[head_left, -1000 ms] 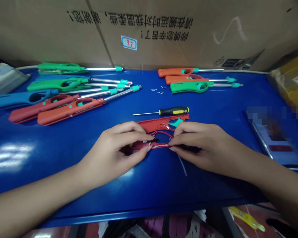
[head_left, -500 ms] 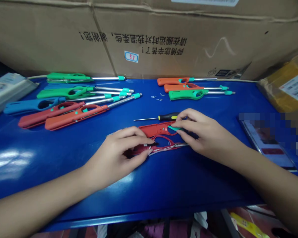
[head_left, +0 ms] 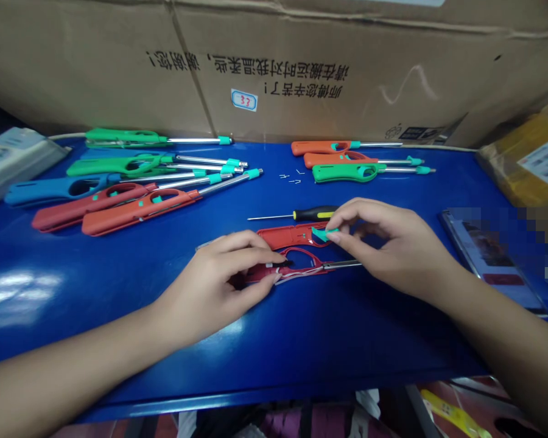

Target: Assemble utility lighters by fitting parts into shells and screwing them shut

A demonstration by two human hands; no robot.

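An opened red lighter shell (head_left: pixel 288 238) lies on the blue table (head_left: pixel 119 280), with white wires and a metal tube sticking out to its right. My left hand (head_left: pixel 219 277) pinches the shell's lower left end and holds it down. My right hand (head_left: pixel 388 243) pinches a small teal trigger piece (head_left: pixel 320 233) just above the shell's right end. A black and yellow screwdriver (head_left: pixel 301 214) lies right behind the shell.
Several long-nosed lighters (head_left: pixel 132 185) in green, blue and red lie at the back left, three more lighters (head_left: pixel 347 161) at the back centre. Tiny screws (head_left: pixel 292 176) lie between them. Cardboard boxes (head_left: pixel 274 61) wall the back; a phone (head_left: pixel 488 255) lies at right.
My right hand left the wires at the shell's lower edge, moved up to the teal trigger piece and pinched it. My left hand stayed on the shell.
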